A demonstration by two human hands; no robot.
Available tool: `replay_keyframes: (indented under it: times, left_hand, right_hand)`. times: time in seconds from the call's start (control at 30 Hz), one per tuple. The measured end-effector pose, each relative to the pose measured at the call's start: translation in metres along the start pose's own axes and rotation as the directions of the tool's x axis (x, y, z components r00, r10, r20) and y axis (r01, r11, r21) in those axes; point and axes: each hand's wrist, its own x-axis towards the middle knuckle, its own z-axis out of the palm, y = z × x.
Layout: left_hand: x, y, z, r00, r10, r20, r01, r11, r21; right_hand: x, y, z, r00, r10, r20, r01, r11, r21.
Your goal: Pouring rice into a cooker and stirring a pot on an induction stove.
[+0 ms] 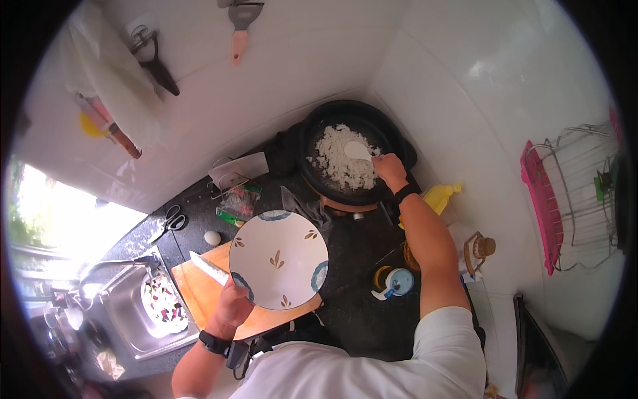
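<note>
My right hand (390, 171) grips the handle of a white rice paddle (357, 150). The paddle's head rests on loose white rice (335, 158) in a wide black pan (310, 175) at the back corner. At the left, my left hand (234, 306) holds the rim of a white plate (279, 279) with blue fan shapes and brown leaves. The plate bears no food and hangs over a wooden cutting board (199, 284). A knife blade (208, 267) shows on the board beside the plate; its handle is hidden by the hand and plate.
At the left, a steel sink (127, 319) holds a bowl of chopped pieces (163, 304). Scissors (171, 222) and an egg (212, 238) lie near the board. A blue-lidded jar (400, 282) stands by my right arm. A wire rack (563, 189) hangs on the right wall.
</note>
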Motion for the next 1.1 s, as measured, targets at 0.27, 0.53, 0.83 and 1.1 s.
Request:
replay_keyframes:
  times: [0.27, 0.53, 0.83, 1.1]
  left_hand:
    - [-0.003, 0.006, -0.011, 0.999, 0.006, 0.045, -0.007, 1.0, 0.023]
    - [0.003, 0.003, -0.002, 0.998, -0.012, 0.055, 0.011, 1.0, 0.014]
    - [0.001, 0.0, -0.002, 0.996, -0.045, 0.075, 0.042, 0.998, 0.035]
    - [-0.009, 0.003, -0.011, 0.999, 0.005, 0.042, -0.005, 1.0, 0.013]
  right_hand:
    - [-0.019, 0.013, -0.01, 0.993, 0.108, 0.056, -0.109, 0.994, 0.022]
    - [-0.012, 0.049, -0.013, 0.994, 0.1, -0.045, -0.095, 0.991, 0.096]
    - [-0.022, 0.037, -0.046, 0.985, 0.13, -0.113, -0.147, 0.977, -0.155]
    - [-0.02, 0.017, -0.084, 0.997, 0.079, 0.024, -0.069, 0.954, -0.292]
